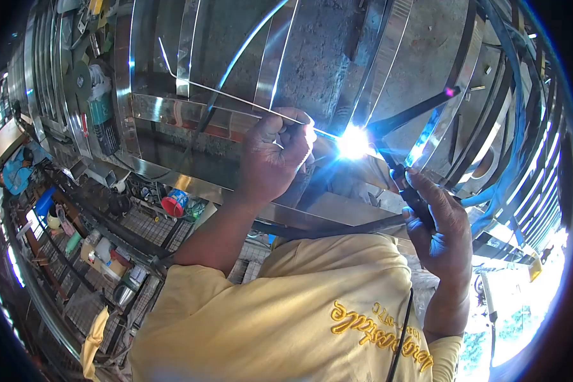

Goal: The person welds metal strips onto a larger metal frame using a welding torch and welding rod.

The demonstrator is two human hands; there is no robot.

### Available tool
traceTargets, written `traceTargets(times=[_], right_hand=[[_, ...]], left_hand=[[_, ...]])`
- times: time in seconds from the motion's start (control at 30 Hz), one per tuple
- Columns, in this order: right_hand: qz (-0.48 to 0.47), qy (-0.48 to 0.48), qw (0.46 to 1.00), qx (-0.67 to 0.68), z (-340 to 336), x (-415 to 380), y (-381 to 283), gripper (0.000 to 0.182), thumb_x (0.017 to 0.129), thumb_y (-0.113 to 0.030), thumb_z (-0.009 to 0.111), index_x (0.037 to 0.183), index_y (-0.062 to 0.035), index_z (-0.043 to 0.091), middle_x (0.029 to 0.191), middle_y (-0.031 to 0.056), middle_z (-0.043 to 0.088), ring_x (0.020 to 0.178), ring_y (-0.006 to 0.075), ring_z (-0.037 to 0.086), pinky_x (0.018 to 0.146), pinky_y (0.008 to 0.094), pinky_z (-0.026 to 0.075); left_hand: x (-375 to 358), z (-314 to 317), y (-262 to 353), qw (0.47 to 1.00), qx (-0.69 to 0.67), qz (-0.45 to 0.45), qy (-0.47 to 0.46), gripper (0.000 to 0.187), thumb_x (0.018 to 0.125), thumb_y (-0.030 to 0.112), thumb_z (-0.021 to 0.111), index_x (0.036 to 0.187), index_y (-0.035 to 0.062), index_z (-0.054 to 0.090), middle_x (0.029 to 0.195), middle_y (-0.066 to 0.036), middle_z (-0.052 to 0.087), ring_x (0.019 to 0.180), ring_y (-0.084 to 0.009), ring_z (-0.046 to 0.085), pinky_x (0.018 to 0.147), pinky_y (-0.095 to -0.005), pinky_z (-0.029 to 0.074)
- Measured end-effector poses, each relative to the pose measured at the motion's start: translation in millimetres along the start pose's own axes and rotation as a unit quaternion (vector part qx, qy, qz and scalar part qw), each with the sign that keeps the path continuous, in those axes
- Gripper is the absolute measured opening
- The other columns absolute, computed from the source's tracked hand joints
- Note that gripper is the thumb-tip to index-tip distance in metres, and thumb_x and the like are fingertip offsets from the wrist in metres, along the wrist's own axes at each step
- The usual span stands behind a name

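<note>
Left of the bright arc (352, 141), the left hand (275, 153) pinches a thin rod (235, 99), seemingly to guide its tip in, while the right hand (449, 223) grips the torch (416, 200) just right of it, likely for steady aim.

Smooth, glossy metal bars (270, 63) lie beyond my left hand (277, 149), which holds a thin, bright metal rod (223, 95). The torch (417, 202) in my right hand (444, 229) is matt black. Beyond both hands I see rough, matt grey floor (318, 51); nearer than them, a matt yellow cloth shirt (267, 312) with raised lettering (369, 331).
</note>
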State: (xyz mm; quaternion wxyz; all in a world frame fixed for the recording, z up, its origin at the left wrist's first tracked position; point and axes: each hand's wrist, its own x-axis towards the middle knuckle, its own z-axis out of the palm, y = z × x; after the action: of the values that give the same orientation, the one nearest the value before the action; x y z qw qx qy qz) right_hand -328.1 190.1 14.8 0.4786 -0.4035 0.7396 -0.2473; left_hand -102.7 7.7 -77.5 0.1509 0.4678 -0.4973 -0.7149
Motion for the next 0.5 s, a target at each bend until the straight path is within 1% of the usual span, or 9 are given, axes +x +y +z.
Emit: traceTargets(times=[0.1,0.17,0.2,0.3,0.4,0.5], right_hand=[[-0.011,0.016,0.999,0.042,3,0,7,0.059,0.085,0.005,0.073,0.141,-0.0074,0.060,0.115,0.0173,0.072,0.100,0.0311,0.073,0.083,0.0375,0.058],[0.005,0.019,1.000,0.018,2,4,0,0.057,0.086,0.006,0.073,0.140,-0.0067,0.061,0.117,0.0180,0.072,0.104,0.0308,0.073,0.085,0.0376,0.058],[0.012,0.017,1.000,0.013,1,3,-2,0.055,0.086,0.006,0.072,0.138,-0.0056,0.061,0.119,0.0186,0.072,0.106,0.0310,0.074,0.086,0.0372,0.058],[-0.009,0.040,0.999,0.011,6,2,3,0.055,0.086,0.006,0.072,0.138,-0.0050,0.061,0.118,0.0181,0.072,0.105,0.0310,0.074,0.085,0.0372,0.059],[-0.006,0.029,0.999,0.015,6,2,0,0.056,0.086,0.007,0.072,0.139,-0.0050,0.061,0.117,0.0182,0.072,0.103,0.0303,0.074,0.083,0.0368,0.059],[0.005,0.015,1.000,0.011,4,3,-2,0.057,0.085,0.007,0.072,0.139,-0.0052,0.061,0.115,0.0186,0.072,0.101,0.0295,0.074,0.081,0.0374,0.059]], left_hand=[[0,-4,-6,0.999,0.009,0.042,-0.024,0.011,0.102,0.006,0.063,0.111,0.0011,0.064,0.088,-0.010,0.070,0.066,-0.0114,0.066,0.051,-0.0238,0.050],[0,1,1,1.000,0.000,-0.019,-0.006,0.009,0.102,0.006,0.062,0.110,0.0008,0.064,0.088,-0.011,0.070,0.066,-0.0106,0.066,0.051,-0.0228,0.050],[0,1,1,1.000,-0.012,-0.026,-0.011,0.009,0.103,0.007,0.061,0.109,0.0010,0.064,0.088,-0.010,0.070,0.066,-0.0099,0.065,0.051,-0.0220,0.050],[0,0,1,1.000,0.001,-0.018,-0.014,0.009,0.103,0.007,0.061,0.110,0.0014,0.063,0.089,-0.010,0.070,0.066,-0.0097,0.065,0.051,-0.0218,0.050],[0,3,6,0.999,0.009,-0.038,-0.002,0.007,0.102,0.006,0.062,0.108,0.0028,0.063,0.081,-0.001,0.065,0.064,-0.0057,0.064,0.054,-0.0216,0.051],[-2,4,8,0.999,-0.005,-0.045,0.006,0.007,0.101,0.005,0.062,0.108,0.0029,0.064,0.081,-0.002,0.066,0.064,-0.0058,0.064,0.054,-0.0222,0.051]])
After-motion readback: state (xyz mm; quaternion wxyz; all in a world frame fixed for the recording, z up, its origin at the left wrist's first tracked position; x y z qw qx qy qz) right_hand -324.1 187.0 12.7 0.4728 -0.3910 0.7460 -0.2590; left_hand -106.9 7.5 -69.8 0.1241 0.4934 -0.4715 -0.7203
